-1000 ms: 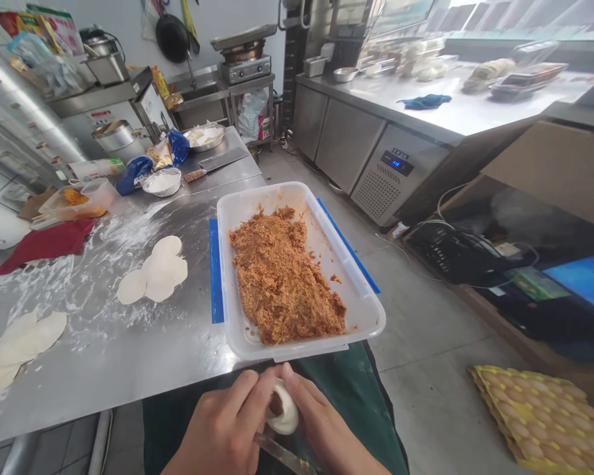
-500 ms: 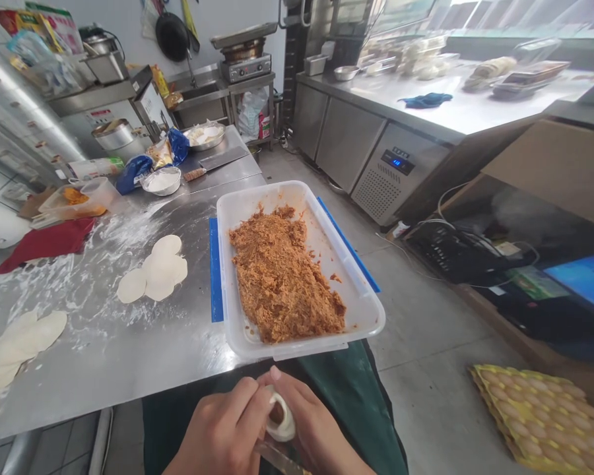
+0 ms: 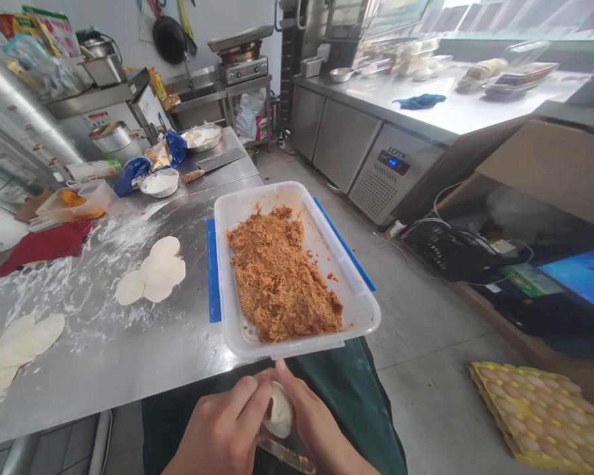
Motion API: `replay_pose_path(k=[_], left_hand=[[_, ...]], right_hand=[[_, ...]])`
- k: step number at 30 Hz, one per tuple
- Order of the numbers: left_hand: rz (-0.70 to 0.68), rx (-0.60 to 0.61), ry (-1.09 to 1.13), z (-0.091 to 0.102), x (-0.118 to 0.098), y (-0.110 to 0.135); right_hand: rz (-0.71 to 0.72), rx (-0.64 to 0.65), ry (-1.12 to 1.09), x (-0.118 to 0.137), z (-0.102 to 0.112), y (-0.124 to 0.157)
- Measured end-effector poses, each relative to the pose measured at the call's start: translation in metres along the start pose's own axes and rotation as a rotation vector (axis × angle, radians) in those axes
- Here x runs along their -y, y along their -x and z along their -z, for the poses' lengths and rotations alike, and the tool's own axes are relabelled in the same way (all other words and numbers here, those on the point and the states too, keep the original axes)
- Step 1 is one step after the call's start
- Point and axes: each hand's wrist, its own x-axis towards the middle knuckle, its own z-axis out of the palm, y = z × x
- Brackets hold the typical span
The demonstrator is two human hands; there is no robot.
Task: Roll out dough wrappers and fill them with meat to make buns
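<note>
My left hand (image 3: 222, 432) and my right hand (image 3: 317, 429) meet low in the view, over a dark green apron. Both pinch one small white dumpling (image 3: 280, 414), its dough folded shut between the fingers. A thin metal blade (image 3: 284, 454) shows just under the hands; which hand holds it I cannot tell. Right above the hands, a white plastic tub (image 3: 361, 300) of orange-brown shredded filling (image 3: 280, 277) overhangs the front edge of the floury steel table (image 3: 129, 349). Round dough wrappers (image 3: 153, 274) lie left of the tub.
More wrappers (image 3: 14, 346) lie at the table's left edge, beside a red cloth (image 3: 44, 241). A bowl of flour (image 3: 159, 182), bags and containers crowd the far end. A steel counter (image 3: 426, 112) runs along the right. A yellow egg tray (image 3: 549, 412) sits on the floor.
The dumpling's open top, with filling showing, has been pinched closed between my fingers. The hands stay in the same place.
</note>
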Motion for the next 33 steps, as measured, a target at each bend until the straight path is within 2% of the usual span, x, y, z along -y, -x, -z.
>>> replay_pose_path(k=[2, 6, 10, 12, 14, 17, 22, 27, 30, 33], left_hand=[[0.035, -0.014, 0.026, 0.0, -0.001, 0.0], [0.016, -0.029, -0.035, 0.001, -0.002, -0.001], [0.017, -0.04, -0.025, 0.001, -0.002, -0.001], [0.031, -0.061, -0.009, 0.002, -0.002, 0.0], [0.006, -0.067, -0.047, 0.002, -0.001, 0.0], [-0.031, -0.065, -0.052, 0.004, 0.0, 0.001], [-0.004, -0.115, -0.057, 0.006, -0.001, 0.0], [-0.053, -0.089, -0.115, 0.012, 0.0, -0.003], [-0.02, -0.134, -0.109, 0.02, -0.002, -0.008], [-0.057, -0.127, -0.137, 0.025, -0.004, -0.011]], right_hand=[[-0.005, 0.026, 0.002, -0.001, 0.0, -0.001], [-0.015, -0.066, 0.006, -0.007, 0.001, -0.003], [-0.019, -0.013, 0.014, -0.007, 0.002, -0.005], [-0.023, -0.026, 0.015, -0.005, 0.001, -0.006], [-0.01, -0.038, 0.02, -0.005, 0.001, -0.008], [-0.007, 0.014, 0.019, -0.007, 0.002, -0.01], [-0.035, -0.101, 0.02, -0.01, 0.004, -0.012], [-0.038, 0.0, 0.035, -0.008, 0.004, -0.012], [-0.038, -0.034, 0.062, -0.006, 0.004, -0.013], [-0.034, -0.036, 0.057, -0.007, 0.005, -0.013]])
